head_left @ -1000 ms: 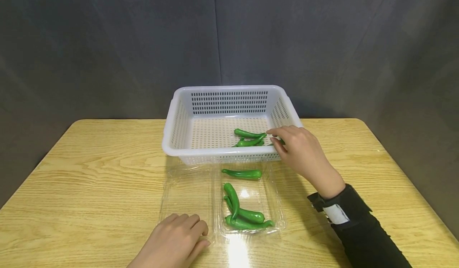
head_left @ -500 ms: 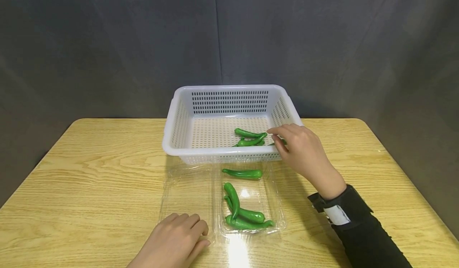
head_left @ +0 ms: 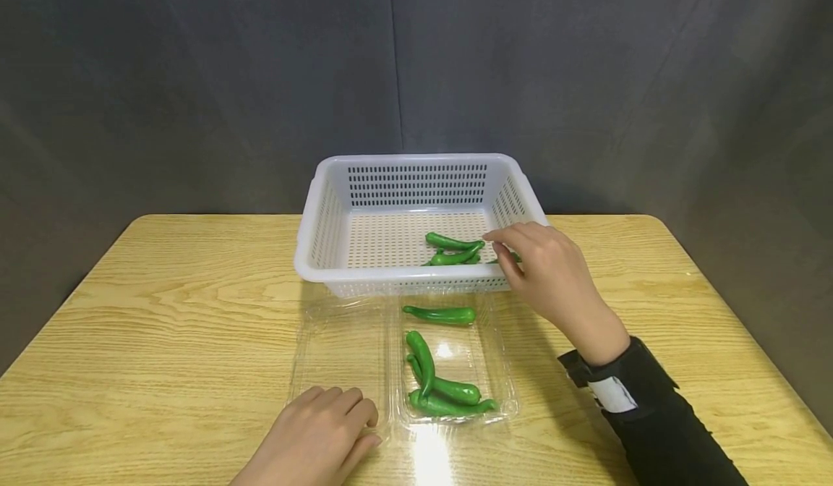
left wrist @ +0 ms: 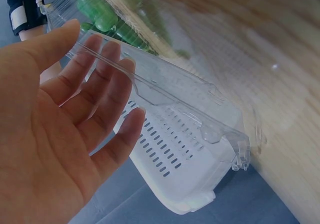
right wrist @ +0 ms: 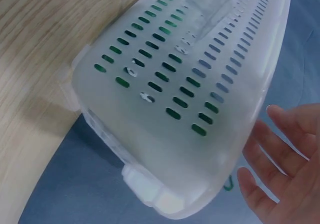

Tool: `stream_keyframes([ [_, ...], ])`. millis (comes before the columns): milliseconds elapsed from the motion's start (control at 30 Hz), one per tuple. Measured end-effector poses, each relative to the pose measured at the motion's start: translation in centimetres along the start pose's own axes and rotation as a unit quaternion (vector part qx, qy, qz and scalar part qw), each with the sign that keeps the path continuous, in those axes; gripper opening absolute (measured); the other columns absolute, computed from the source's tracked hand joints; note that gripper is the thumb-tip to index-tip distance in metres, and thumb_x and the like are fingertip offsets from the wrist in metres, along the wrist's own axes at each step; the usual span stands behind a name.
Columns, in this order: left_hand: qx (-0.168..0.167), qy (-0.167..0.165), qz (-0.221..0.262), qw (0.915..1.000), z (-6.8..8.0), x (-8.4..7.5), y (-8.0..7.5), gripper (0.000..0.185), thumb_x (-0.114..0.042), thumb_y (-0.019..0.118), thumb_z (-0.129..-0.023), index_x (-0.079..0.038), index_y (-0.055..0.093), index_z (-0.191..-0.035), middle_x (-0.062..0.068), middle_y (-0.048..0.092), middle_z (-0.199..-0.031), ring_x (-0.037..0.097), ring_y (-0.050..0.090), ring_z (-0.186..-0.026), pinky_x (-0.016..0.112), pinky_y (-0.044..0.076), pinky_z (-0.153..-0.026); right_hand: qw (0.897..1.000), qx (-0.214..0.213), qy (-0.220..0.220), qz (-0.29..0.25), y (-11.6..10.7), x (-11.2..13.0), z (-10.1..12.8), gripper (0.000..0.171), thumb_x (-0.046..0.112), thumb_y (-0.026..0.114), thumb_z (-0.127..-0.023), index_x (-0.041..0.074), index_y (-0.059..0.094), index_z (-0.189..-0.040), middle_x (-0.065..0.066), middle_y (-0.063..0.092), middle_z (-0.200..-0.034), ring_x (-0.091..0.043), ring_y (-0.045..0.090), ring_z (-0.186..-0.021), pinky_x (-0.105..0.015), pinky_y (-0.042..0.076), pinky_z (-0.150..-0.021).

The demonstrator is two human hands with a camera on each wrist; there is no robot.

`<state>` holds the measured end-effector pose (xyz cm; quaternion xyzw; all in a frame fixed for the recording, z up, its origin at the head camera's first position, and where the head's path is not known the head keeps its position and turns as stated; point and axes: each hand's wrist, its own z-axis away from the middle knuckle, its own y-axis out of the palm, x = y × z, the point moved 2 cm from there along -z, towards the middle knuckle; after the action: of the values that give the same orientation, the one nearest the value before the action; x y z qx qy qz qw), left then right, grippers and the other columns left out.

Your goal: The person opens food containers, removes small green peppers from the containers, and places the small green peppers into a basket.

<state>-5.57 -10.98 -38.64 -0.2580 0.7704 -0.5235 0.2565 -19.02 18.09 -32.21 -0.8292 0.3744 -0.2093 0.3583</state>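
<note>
The right hand (head_left: 549, 276) reaches over the near right corner of the white perforated basket (head_left: 325, 211), its fingers (head_left: 504, 239) loosely bent over the green peppers (head_left: 452, 249) lying on the basket floor; whether they already pinch one I cannot tell. The left hand (head_left: 322, 435) lies flat, fingers released, on the lid of the clear clamshell tray (head_left: 338, 341), which holds four more peppers. To pick cleanly, it seems best to pinch a single pepper at mid-body and lift clear of the rim while the tray stays pinned to the tabletop (head_left: 163, 327).
</note>
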Motion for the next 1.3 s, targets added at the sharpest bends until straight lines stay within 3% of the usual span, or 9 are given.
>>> stream_keyframes([
  [300, -0.002, 0.000, -0.005, 1.0000, 0.0, 0.0, 0.0, 0.015, -0.029, 0.073, -0.085, -0.016, 0.066, -0.084, -0.010, 0.058, -0.076, 0.005, 0.052, -0.063, 0.025, 0.048, -0.062, 0.999, -0.013, -0.037, -0.009, -1.0, 1.7, -0.4, 0.013, 0.004, 0.070, -0.087, 0.005, 0.073, -0.100, -0.008, 0.072, -0.094, -0.027, 0.067, -0.088, -0.044, 0.054, -0.078],
  [500, 0.004, -0.001, -0.005, 1.0000, 0.0, -0.1, 0.0, 0.014, -0.028, 0.073, -0.086, -0.016, 0.066, -0.084, -0.009, 0.059, -0.077, 0.006, 0.054, -0.064, 0.026, 0.049, -0.063, 0.995, -0.016, -0.093, -0.033, -1.4, 3.1, -0.6, 0.017, 0.000, 0.071, -0.084, 0.005, 0.073, -0.100, -0.006, 0.072, -0.093, -0.026, 0.067, -0.085, -0.041, 0.055, -0.079],
  [1000, 0.000, -0.004, -0.006, 1.0000, -0.1, -0.1, 0.0, 0.015, -0.029, 0.074, -0.085, -0.016, 0.065, -0.084, -0.010, 0.057, -0.077, 0.006, 0.051, -0.064, 0.025, 0.047, -0.062, 0.983, 0.028, -0.174, -0.052, -1.3, 5.0, -0.7, 0.021, -0.003, 0.069, -0.083, 0.006, 0.073, -0.101, -0.002, 0.072, -0.094, -0.021, 0.066, -0.086, -0.037, 0.053, -0.076],
  [1300, 0.007, -0.004, -0.006, 1.0000, -0.1, -0.1, 0.0, 0.015, -0.029, 0.074, -0.085, -0.016, 0.065, -0.085, -0.010, 0.058, -0.078, 0.006, 0.053, -0.065, 0.026, 0.048, -0.063, 0.981, 0.068, -0.178, -0.038, -0.8, 6.2, -0.1, 0.020, 0.001, 0.075, -0.082, 0.008, 0.073, -0.101, -0.001, 0.071, -0.093, -0.019, 0.067, -0.086, -0.034, 0.055, -0.077],
])
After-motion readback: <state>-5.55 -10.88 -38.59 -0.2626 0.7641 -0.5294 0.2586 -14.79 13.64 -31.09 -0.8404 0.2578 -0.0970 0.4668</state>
